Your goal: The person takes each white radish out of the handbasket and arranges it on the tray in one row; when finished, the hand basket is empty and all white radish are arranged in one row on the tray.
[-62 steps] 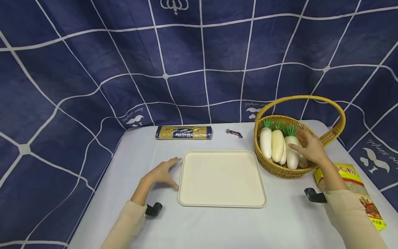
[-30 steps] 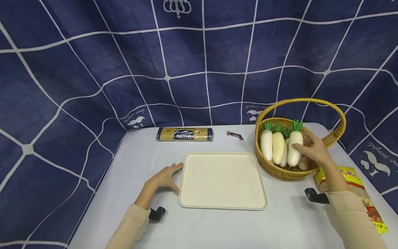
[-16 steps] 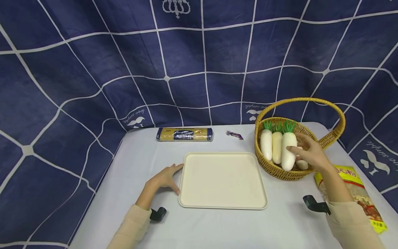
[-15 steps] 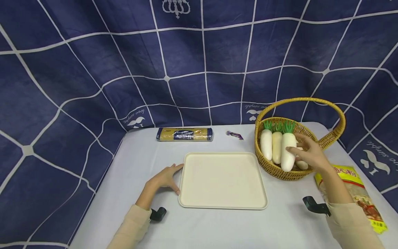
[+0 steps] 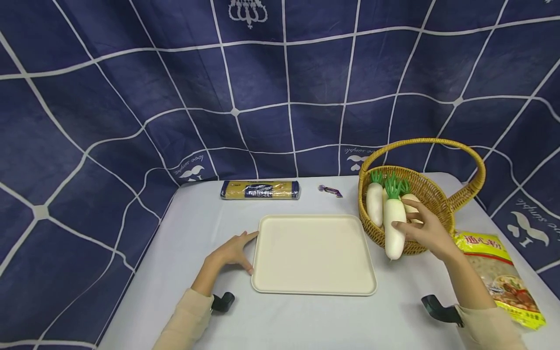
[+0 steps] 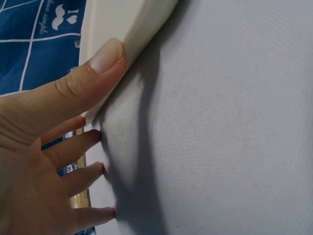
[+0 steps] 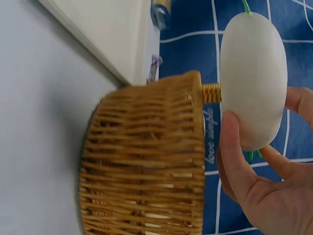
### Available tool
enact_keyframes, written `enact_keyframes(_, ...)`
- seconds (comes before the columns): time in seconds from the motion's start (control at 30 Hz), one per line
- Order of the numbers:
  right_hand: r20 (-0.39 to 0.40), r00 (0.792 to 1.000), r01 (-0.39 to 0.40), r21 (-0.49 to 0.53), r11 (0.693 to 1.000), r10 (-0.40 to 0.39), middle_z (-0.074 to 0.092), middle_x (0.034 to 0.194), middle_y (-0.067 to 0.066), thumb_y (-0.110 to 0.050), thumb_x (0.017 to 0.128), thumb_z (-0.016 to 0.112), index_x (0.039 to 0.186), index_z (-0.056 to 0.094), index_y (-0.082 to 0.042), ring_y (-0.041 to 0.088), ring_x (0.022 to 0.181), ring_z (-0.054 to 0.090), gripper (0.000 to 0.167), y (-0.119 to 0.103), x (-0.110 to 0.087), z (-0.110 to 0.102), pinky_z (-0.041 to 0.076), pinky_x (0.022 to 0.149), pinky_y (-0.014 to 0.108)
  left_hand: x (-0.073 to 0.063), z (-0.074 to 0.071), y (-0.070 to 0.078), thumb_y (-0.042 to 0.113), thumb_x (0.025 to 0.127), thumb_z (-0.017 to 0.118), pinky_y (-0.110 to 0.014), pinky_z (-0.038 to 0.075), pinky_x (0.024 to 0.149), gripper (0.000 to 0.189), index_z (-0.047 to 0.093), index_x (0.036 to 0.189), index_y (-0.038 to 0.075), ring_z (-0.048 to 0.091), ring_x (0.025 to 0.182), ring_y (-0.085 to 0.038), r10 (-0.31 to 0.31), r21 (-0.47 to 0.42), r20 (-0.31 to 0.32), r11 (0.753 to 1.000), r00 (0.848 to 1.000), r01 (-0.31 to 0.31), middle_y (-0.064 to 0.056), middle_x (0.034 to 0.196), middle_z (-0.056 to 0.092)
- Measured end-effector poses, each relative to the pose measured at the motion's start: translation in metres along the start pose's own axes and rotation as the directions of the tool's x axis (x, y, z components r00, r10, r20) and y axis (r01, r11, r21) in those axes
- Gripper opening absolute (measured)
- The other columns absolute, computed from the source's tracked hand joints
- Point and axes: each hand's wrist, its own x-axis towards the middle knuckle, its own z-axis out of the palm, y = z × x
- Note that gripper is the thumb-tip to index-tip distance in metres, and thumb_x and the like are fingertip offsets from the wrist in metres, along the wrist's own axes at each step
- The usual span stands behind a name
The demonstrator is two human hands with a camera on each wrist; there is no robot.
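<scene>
My right hand (image 5: 426, 233) grips a white radish (image 5: 395, 228) with green leaves, thumb on its near side and fingers on the other. The radish hangs tilted over the front rim of a wicker basket (image 5: 420, 250). In the right wrist view the radish (image 7: 253, 78) fills the grasp above the basket wall (image 7: 146, 166). More white radishes (image 5: 375, 204) lie inside the basket. My left hand (image 5: 232, 252) rests at the left edge of a cream tray (image 5: 315, 255), fingers spread. The left wrist view shows the left thumb (image 6: 105, 56) against the tray's rim, the other fingers straight.
A gold and blue packet of pasta (image 5: 260, 190) lies at the back of the table. To its right is a small purple-wrapped candy (image 5: 330, 190). A yellow food bag (image 5: 503, 282) lies at the right beside my forearm. The basket's tall handle (image 5: 433, 141) arches over its back.
My right hand has taken hold of a radish among the others, lifted it and carried it left and toward me over the basket's rim. The left hand has settled at the tray's edge.
</scene>
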Motion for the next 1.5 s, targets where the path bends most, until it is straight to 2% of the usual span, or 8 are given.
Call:
enact_keyframes(0.1,0.009,1.000,0.016,0.007,1.000,-0.016,0.044,0.125,0.034,-0.016,0.089,0.063,0.144,0.024,0.002,0.033,0.104,0.054,0.070,-0.001,-0.004,0.008,0.057,0.066,0.028,0.000,0.000,0.000,0.024,0.042,0.093,-0.063,0.028,0.105,0.115,0.040,0.143,0.011,0.029,0.133,-0.047,0.004,-0.004,-0.001,1.000,1.000,-0.004,-0.028,0.146,0.032)
enact_keyframes(0.17,0.018,0.999,0.026,0.015,1.000,-0.026,0.045,0.125,0.033,-0.014,0.088,0.063,0.144,0.025,0.003,0.036,0.104,0.054,0.070,-0.002,-0.007,0.013,0.057,0.065,0.029,0.000,0.000,0.000,0.024,0.042,0.093,-0.064,0.028,0.104,0.115,0.040,0.143,0.011,0.029,0.133,-0.047,0.002,-0.003,-0.001,1.000,1.000,-0.002,-0.028,0.146,0.032)
enact_keyframes(0.3,0.037,0.998,0.040,0.065,0.997,-0.043,0.045,0.123,0.032,-0.011,0.088,0.063,0.144,0.023,0.003,0.019,0.094,0.061,0.069,-0.003,-0.013,0.023,0.057,0.063,0.030,-0.001,0.000,0.000,0.024,0.042,0.093,-0.064,0.028,0.104,0.114,0.041,0.143,0.012,0.029,0.133,-0.048,-0.002,-0.001,-0.002,1.000,1.000,0.002,-0.027,0.146,0.032)
enact_keyframes(0.43,0.061,0.996,0.052,0.120,0.991,-0.060,0.046,0.119,0.033,-0.008,0.088,0.062,0.143,0.022,0.002,0.004,0.084,0.062,0.069,-0.006,-0.019,0.031,0.057,0.063,0.030,-0.002,-0.001,0.000,0.023,0.043,0.093,-0.063,0.028,0.104,0.114,0.041,0.143,0.011,0.030,0.133,-0.047,0.005,0.001,-0.002,1.000,1.000,-0.005,-0.028,0.146,0.032)
enact_keyframes(0.6,0.089,0.990,0.100,0.145,0.984,-0.113,0.051,0.114,0.033,-0.005,0.087,0.063,0.142,0.024,0.003,0.008,0.081,0.064,0.067,-0.011,-0.023,0.042,0.057,0.062,0.030,-0.002,0.000,0.001,0.023,0.043,0.092,-0.063,0.027,0.105,0.113,0.040,0.143,0.010,0.029,0.134,-0.047,0.004,-0.009,0.000,1.000,1.000,-0.004,-0.028,0.146,0.032)
enact_keyframes(0.7,0.109,0.987,0.100,0.162,0.982,-0.119,0.054,0.111,0.031,-0.005,0.087,0.064,0.141,0.026,0.002,0.012,0.080,0.065,0.067,-0.013,-0.023,0.051,0.057,0.061,0.031,-0.002,0.001,0.001,0.023,0.043,0.093,-0.063,0.027,0.105,0.114,0.040,0.143,0.010,0.029,0.134,-0.047,-0.001,-0.011,0.000,1.000,1.000,0.001,-0.027,0.146,0.033)
enact_keyframes(1.0,0.157,0.981,0.078,0.208,0.975,-0.112,0.051,0.115,0.031,-0.009,0.084,0.067,0.140,0.031,0.000,0.026,0.086,0.063,0.068,-0.017,-0.011,0.088,0.058,0.062,0.033,-0.002,0.000,0.001,0.023,0.043,0.092,-0.063,0.027,0.105,0.114,0.040,0.143,0.011,0.029,0.134,-0.047,-0.007,-0.013,0.002,1.000,1.000,0.007,-0.027,0.146,0.032)
enact_keyframes(1.5,0.226,0.971,0.021,0.259,0.966,-0.082,0.052,0.113,0.026,-0.014,0.081,0.071,0.139,0.035,-0.006,0.022,0.081,0.062,0.069,-0.032,0.019,0.163,0.058,0.062,0.039,-0.005,0.000,0.001,0.022,0.044,0.092,-0.064,0.028,0.105,0.113,0.040,0.143,0.012,0.030,0.133,-0.047,-0.007,-0.007,0.000,1.000,1.000,0.007,-0.027,0.146,0.033)
